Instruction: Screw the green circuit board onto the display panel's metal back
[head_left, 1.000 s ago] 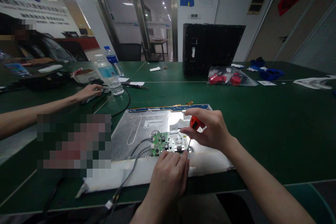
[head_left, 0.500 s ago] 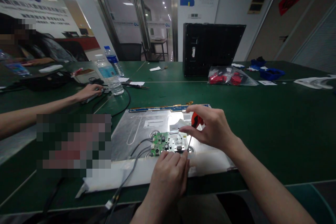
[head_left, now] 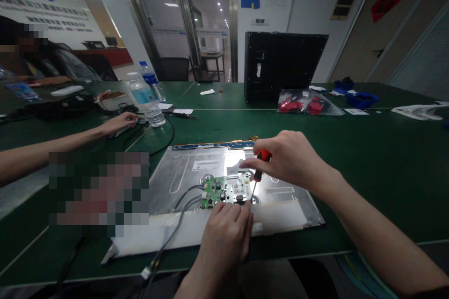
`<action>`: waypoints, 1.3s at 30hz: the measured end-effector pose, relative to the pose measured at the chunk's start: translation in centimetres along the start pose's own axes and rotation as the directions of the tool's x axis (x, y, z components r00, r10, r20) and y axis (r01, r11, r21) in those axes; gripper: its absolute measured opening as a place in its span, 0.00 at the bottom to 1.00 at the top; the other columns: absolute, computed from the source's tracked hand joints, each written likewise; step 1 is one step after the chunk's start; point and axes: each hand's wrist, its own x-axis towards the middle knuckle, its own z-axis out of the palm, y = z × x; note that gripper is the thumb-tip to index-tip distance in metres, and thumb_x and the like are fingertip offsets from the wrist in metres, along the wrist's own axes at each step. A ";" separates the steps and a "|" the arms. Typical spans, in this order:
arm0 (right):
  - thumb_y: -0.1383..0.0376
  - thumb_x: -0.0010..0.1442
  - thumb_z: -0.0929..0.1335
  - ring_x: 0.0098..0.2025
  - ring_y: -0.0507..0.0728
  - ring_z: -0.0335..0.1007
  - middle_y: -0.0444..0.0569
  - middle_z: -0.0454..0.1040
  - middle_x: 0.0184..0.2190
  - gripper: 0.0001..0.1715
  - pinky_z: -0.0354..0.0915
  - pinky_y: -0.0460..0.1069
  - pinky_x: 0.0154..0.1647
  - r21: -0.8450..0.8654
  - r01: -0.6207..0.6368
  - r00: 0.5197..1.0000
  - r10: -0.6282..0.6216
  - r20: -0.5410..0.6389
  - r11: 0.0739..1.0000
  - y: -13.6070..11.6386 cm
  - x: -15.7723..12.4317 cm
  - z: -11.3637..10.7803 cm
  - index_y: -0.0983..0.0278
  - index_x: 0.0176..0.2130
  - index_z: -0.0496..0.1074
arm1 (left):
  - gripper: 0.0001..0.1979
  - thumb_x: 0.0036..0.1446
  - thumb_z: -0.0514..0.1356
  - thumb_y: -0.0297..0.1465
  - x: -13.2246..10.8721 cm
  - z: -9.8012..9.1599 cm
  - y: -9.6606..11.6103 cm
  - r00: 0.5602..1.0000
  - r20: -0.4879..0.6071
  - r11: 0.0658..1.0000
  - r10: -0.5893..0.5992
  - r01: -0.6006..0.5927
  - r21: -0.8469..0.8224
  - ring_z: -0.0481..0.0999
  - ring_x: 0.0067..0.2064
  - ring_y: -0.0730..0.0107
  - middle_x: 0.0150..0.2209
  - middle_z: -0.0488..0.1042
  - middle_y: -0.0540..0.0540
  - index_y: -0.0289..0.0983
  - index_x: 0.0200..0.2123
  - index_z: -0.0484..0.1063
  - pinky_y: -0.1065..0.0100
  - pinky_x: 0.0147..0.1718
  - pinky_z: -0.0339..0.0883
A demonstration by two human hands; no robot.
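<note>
Just beyond the left hand [head_left: 226, 226] (curled, grip unclear) lies the circuit board [head_left: 228, 188]; the right hand [head_left: 289, 155] grasps a red screwdriver [head_left: 262, 155].

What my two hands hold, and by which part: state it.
Your right hand holds a screwdriver by its red-and-black handle. Your left hand lies at the circuit board's near edge; whether it grips anything cannot be told.

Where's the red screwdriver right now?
In the head view, right of centre: the right hand holds the red screwdriver, its tip down by the green board's right edge.
</note>
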 end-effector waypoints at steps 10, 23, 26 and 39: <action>0.53 0.58 0.70 0.22 0.54 0.68 0.46 0.75 0.20 0.17 0.48 0.48 0.22 0.042 0.106 0.937 -0.114 0.329 0.993 -1.3 2.0 -2.5 0.61 0.26 0.78 | 0.12 0.64 0.50 0.24 -0.2 0.1 -0.1 1.000 0.002 1.000 0.004 -0.004 0.001 0.69 0.27 0.62 0.26 0.71 0.46 0.31 0.44 0.72 0.60 0.30 0.61; 0.55 0.53 0.75 0.26 0.53 0.70 0.45 0.77 0.27 0.17 0.52 0.47 0.24 0.153 0.157 0.911 -0.203 0.358 0.976 0.2 1.9 -2.4 0.61 0.40 0.76 | 0.12 0.64 0.50 0.24 -0.1 -0.1 -0.1 1.000 0.014 1.000 0.008 -0.008 -0.006 0.69 0.27 0.62 0.26 0.70 0.46 0.30 0.45 0.72 0.61 0.31 0.60; 0.46 0.58 0.70 0.23 0.54 0.68 0.46 0.74 0.21 0.23 0.50 0.48 0.23 0.049 0.076 0.944 -0.088 0.317 0.996 -0.6 2.2 -2.2 0.62 0.27 0.77 | 0.12 0.65 0.50 0.24 -0.2 -0.1 -0.1 1.000 0.006 1.000 0.005 -0.005 -0.001 0.69 0.27 0.62 0.26 0.70 0.46 0.30 0.44 0.72 0.61 0.31 0.60; 0.48 0.56 0.71 0.26 0.55 0.70 0.46 0.77 0.25 0.20 0.50 0.48 0.23 0.087 0.130 0.930 -0.152 0.334 0.988 -0.7 1.9 -2.5 0.61 0.37 0.77 | 0.12 0.65 0.49 0.24 -0.1 0.0 -0.1 1.000 0.002 1.000 0.007 -0.007 0.000 0.70 0.27 0.62 0.25 0.70 0.46 0.31 0.44 0.72 0.61 0.31 0.60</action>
